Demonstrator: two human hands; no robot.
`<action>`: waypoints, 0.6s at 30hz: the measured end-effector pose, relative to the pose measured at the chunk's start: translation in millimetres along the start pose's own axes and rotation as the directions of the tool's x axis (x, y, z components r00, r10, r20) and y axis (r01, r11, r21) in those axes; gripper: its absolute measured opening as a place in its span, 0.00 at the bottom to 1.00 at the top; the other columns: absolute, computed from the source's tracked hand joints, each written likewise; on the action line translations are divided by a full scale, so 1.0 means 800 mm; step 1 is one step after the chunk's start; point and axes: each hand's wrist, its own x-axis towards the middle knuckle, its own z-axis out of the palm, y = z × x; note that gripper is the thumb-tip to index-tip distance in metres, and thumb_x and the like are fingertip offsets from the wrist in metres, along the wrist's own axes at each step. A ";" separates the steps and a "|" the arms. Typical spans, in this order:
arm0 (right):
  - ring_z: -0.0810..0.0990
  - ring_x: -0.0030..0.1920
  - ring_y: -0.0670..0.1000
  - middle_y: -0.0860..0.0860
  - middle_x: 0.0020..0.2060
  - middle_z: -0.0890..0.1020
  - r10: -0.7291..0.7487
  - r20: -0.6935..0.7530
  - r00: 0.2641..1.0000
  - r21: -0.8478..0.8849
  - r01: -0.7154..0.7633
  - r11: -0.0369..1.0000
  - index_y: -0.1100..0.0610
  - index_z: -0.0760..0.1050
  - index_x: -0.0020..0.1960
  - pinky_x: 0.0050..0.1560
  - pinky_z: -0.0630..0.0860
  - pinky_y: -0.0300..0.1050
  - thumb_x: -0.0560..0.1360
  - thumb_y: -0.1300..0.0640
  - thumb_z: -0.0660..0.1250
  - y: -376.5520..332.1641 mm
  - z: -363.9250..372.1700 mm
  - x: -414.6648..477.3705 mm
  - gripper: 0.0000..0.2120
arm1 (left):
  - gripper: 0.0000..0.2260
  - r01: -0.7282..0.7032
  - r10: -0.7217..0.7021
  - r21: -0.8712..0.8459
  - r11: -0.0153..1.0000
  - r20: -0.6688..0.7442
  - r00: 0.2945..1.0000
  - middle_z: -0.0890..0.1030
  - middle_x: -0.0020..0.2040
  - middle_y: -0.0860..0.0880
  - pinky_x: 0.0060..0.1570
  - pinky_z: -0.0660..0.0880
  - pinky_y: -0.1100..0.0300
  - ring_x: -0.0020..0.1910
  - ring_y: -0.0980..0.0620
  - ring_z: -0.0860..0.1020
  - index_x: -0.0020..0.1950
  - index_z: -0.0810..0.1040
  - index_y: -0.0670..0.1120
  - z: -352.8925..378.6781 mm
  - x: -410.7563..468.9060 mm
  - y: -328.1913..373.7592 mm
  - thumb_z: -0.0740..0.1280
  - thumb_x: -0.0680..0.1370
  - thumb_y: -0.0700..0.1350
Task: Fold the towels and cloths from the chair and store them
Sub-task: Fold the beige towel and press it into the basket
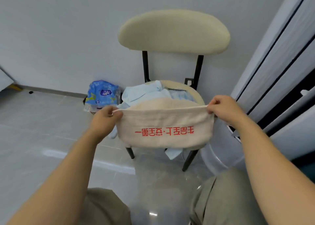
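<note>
You held the beige towel stretched above the chair seat's front edge | left grip pinched its top left corner | right grip pinched the right | blue cloths lay heaped on the seat.

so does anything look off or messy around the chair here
The light blue cloths lie crumpled on the chair seat, one end hanging off its front edge. The red print on the beige towel is upside down.
</note>
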 end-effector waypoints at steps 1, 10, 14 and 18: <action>0.80 0.43 0.54 0.51 0.41 0.85 0.019 -0.049 0.999 0.092 -0.014 0.996 0.55 0.79 0.36 0.48 0.80 0.53 0.67 0.62 0.71 0.003 0.009 0.017 0.03 | 0.03 0.013 -0.015 -0.067 0.998 -0.030 0.999 0.82 0.47 0.48 0.48 0.77 0.54 0.46 0.49 0.79 0.50 0.80 0.50 0.010 0.016 -0.004 0.69 0.78 0.48; 0.81 0.50 0.54 0.47 0.50 0.85 0.136 0.013 0.991 0.359 -0.132 0.924 0.52 0.76 0.33 0.52 0.79 0.52 0.67 0.65 0.69 0.051 0.081 0.095 0.10 | 0.03 0.025 -0.026 -0.059 0.998 -0.023 0.999 0.78 0.44 0.54 0.46 0.74 0.53 0.43 0.51 0.75 0.47 0.78 0.58 0.065 0.106 -0.049 0.66 0.79 0.54; 0.81 0.51 0.54 0.48 0.52 0.85 0.128 0.031 0.991 0.470 -0.127 0.874 0.56 0.74 0.34 0.51 0.79 0.51 0.68 0.70 0.66 0.047 0.070 0.109 0.10 | 0.03 0.042 -0.024 -0.176 0.983 0.105 0.994 0.81 0.45 0.48 0.52 0.77 0.45 0.45 0.49 0.76 0.48 0.81 0.54 0.051 0.119 -0.046 0.68 0.79 0.50; 0.79 0.46 0.55 0.51 0.46 0.85 0.109 0.102 0.989 0.441 -0.143 0.886 0.53 0.74 0.31 0.43 0.75 0.48 0.67 0.70 0.67 0.053 0.075 0.106 0.14 | 0.04 0.085 -0.033 -0.231 0.969 0.217 0.976 0.80 0.46 0.45 0.51 0.74 0.49 0.46 0.47 0.75 0.46 0.81 0.52 0.046 0.113 -0.040 0.68 0.81 0.47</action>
